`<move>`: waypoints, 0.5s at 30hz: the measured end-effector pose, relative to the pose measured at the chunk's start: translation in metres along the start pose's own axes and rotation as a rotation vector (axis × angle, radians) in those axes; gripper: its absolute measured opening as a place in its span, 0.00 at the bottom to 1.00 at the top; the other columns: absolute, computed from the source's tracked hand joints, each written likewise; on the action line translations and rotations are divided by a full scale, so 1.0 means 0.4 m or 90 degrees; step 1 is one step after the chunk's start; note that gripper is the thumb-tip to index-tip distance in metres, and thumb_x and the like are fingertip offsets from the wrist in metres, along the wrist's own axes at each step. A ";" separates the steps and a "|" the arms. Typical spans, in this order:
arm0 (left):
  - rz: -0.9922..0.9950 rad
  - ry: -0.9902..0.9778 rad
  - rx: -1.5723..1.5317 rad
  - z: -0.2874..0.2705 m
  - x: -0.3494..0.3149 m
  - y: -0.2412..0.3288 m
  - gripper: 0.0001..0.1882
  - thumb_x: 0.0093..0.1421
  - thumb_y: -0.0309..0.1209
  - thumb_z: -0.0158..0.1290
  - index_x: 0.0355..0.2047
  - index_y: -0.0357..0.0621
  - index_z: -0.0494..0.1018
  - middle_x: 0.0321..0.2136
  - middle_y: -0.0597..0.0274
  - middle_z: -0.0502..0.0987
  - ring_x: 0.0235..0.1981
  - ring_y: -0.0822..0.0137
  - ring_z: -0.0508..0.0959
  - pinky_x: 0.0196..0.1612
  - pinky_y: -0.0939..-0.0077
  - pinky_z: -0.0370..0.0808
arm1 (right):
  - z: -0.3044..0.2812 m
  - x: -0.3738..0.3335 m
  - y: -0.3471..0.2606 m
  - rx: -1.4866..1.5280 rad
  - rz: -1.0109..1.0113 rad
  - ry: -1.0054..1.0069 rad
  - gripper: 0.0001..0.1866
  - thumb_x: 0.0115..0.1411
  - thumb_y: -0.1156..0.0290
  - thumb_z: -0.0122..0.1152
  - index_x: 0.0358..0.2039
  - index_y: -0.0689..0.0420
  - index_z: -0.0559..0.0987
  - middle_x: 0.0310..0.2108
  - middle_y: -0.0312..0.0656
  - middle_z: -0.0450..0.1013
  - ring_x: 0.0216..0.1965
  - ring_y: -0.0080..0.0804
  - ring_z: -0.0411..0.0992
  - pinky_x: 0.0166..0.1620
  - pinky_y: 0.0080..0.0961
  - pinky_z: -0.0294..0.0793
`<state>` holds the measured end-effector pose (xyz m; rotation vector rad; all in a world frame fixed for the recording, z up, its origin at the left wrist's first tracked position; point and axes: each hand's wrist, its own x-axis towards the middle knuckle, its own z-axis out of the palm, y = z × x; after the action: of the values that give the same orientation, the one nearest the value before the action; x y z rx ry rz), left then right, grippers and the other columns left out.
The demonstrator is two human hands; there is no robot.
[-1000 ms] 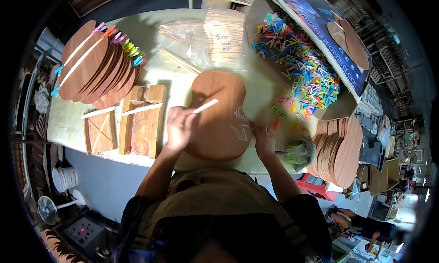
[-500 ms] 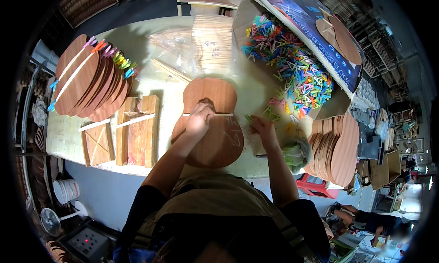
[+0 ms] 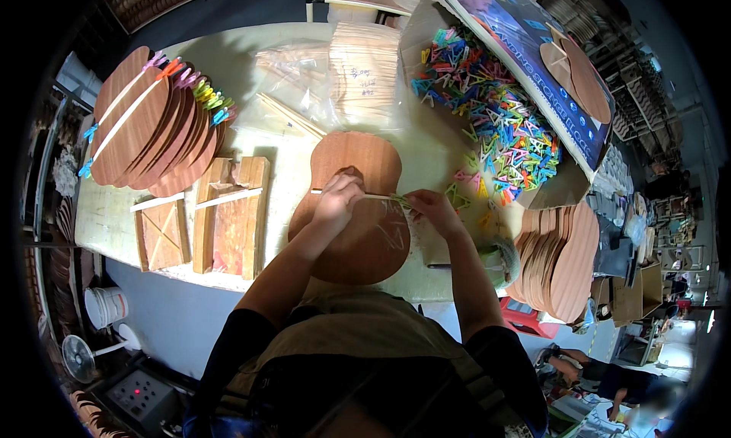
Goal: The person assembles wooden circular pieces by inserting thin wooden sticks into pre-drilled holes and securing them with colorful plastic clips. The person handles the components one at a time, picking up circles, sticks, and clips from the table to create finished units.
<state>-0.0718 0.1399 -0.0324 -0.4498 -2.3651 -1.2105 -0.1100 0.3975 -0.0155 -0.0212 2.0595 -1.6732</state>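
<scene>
A guitar-shaped thin wooden plate (image 3: 350, 247) lies flat before me. Across its waist runs a narrow pale wooden strip (image 3: 376, 196). My left hand (image 3: 339, 198), fingers curled together, presses the strip against the plate left of the middle. At the plate's right edge, by the strip's end, my right hand (image 3: 432, 211) pinches a small green clothespin (image 3: 400, 201); whether its jaws have closed on the wood cannot be made out. Several loose clothespins (image 3: 457, 197) lie just beyond that hand.
A box of coloured clothespins (image 3: 525, 152) stands at the far right. Stacked plates (image 3: 560, 259) sit at the right, and clipped plates (image 3: 126, 145) at the far left. Wooden blocks (image 3: 228, 236) lie left, bundled strips (image 3: 365, 76) at the back. Another person (image 3: 617, 381) is at the lower right.
My right hand has moved left with the green clothespin, from the table beside the plate to the strip's right end. The left hand stays on the strip. The view has shifted slightly.
</scene>
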 end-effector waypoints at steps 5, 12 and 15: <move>0.019 0.021 0.007 0.000 0.007 0.004 0.06 0.45 0.19 0.55 0.22 0.41 0.70 0.33 0.58 0.73 0.40 0.54 0.72 0.43 0.65 0.69 | -0.087 0.037 0.058 -0.640 -0.087 0.533 0.15 0.54 0.68 0.55 0.42 0.58 0.72 0.40 0.51 0.70 0.36 0.48 0.72 0.36 0.38 0.73; -0.015 -0.031 -0.020 -0.014 0.005 0.009 0.05 0.46 0.18 0.55 0.23 0.40 0.71 0.34 0.57 0.73 0.44 0.54 0.72 0.45 0.65 0.69 | -0.113 0.124 0.068 -0.619 -0.112 0.306 0.10 0.54 0.68 0.54 0.34 0.60 0.73 0.35 0.49 0.71 0.37 0.51 0.72 0.38 0.42 0.71; 0.000 -0.019 -0.027 -0.019 0.010 0.009 0.06 0.46 0.18 0.55 0.23 0.40 0.71 0.34 0.58 0.73 0.43 0.54 0.72 0.45 0.65 0.69 | -0.048 0.174 -0.026 -0.551 -0.298 0.287 0.11 0.52 0.68 0.56 0.34 0.59 0.73 0.32 0.48 0.72 0.35 0.48 0.72 0.37 0.40 0.71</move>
<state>-0.0715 0.1360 -0.0239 -0.4843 -2.3688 -1.2646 -0.1819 0.3913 -0.0280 -0.4786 3.1694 -0.9019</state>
